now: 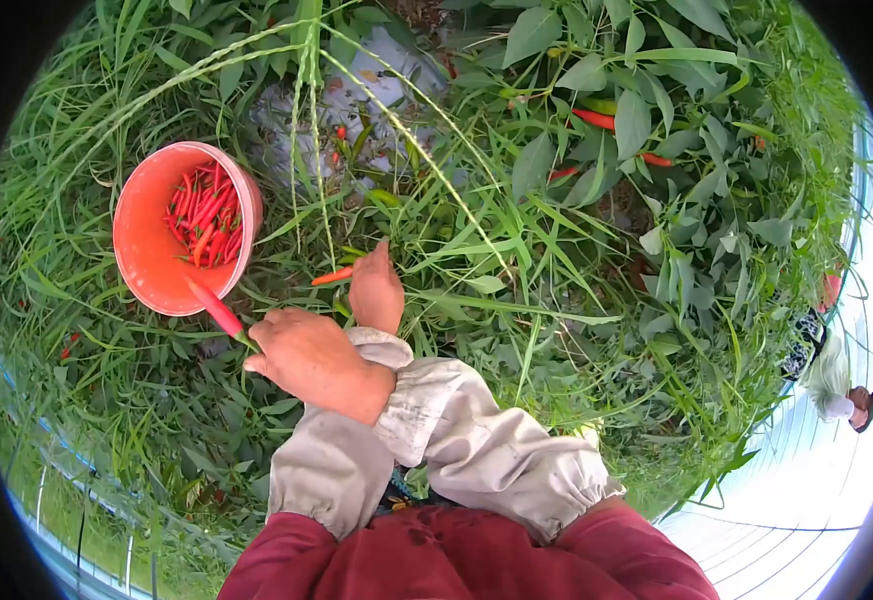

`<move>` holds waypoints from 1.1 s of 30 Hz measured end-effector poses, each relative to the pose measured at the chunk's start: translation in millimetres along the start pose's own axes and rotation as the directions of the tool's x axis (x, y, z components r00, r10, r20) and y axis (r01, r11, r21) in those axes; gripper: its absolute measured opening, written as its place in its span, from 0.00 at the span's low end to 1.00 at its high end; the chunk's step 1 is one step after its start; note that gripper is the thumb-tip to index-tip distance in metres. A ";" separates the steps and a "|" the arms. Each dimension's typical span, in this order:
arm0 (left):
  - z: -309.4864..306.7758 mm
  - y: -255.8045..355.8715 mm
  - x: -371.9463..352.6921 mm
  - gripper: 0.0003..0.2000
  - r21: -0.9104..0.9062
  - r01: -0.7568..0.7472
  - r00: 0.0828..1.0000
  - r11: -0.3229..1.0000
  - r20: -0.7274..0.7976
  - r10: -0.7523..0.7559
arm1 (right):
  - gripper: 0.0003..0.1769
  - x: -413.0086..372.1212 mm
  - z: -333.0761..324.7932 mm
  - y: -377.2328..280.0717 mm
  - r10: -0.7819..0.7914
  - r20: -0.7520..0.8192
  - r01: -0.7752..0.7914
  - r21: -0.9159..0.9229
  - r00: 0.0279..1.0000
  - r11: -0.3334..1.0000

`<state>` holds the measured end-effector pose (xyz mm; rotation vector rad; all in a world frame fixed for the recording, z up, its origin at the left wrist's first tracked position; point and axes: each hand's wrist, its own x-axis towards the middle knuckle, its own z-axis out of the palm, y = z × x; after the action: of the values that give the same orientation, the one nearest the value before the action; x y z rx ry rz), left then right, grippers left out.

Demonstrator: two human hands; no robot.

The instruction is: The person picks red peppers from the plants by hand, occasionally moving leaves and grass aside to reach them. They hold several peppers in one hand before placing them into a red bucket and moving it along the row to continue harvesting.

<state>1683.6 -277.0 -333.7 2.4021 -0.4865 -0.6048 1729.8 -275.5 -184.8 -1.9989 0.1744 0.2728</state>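
Observation:
My arms are crossed. My right hand (314, 362) reaches over to the left and pinches a red chili pepper (215, 306) near its green stem; the pepper's tip overlaps the near rim of an orange-pink bucket (139, 245). Several red chilies (203, 215) lie inside that bucket. Beyond, my left hand (376, 290) is low among the leaves, closed, with an orange-red chili pepper (331, 277) sticking out at its left side. Its fingertips are partly hidden. Green chilies (353, 253) hang just past this hand.
Chili plants with red chilies (594, 119) grow at the upper right. Grey sheeting (386, 75) shows through at the top. A grass seed head (311, 40) hangs over the view. Tall grass surrounds the plants. Another person (836, 385) is at the far right.

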 end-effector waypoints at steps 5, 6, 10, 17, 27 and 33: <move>0.2 -23.0 -0.1 0.19 -0.002 -0.068 0.990 0.998 -0.120 0.067 | 0.17 -32.9 -80.5 -7.0 -0.085 -0.356 0.135 0.118 0.931 0.984; -1.7 -25.1 0.8 0.19 0.009 -0.188 0.950 0.982 -0.253 0.184 | 0.16 -47.8 -108.7 0.5 -0.050 -0.431 0.113 0.121 0.901 0.986; -17.0 -18.2 26.3 0.21 0.119 0.115 0.983 0.986 0.128 -0.130 | 0.10 -105.9 -212.8 48.5 0.411 -0.803 0.004 0.458 0.432 0.889; -40.8 -29.4 19.0 0.23 0.210 -0.088 0.996 0.974 0.038 0.082 | 0.10 -198.8 -333.9 206.6 0.873 -0.267 0.140 0.963 0.408 0.229; -73.9 -34.6 -67.5 0.13 0.136 0.087 0.992 0.987 0.077 -0.098 | 0.21 -130.9 -357.6 254.7 0.680 -0.670 0.131 0.734 0.297 0.666; -54.8 -24.2 -121.9 0.09 0.051 0.182 0.966 0.982 0.178 -0.188 | 0.06 -139.9 -385.1 239.1 0.669 -0.679 -0.086 0.679 0.302 0.729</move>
<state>1616.0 -175.9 -273.3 2.4540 -0.3521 -0.9118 1580.7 -725.6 -196.5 -1.2600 1.3618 -0.5890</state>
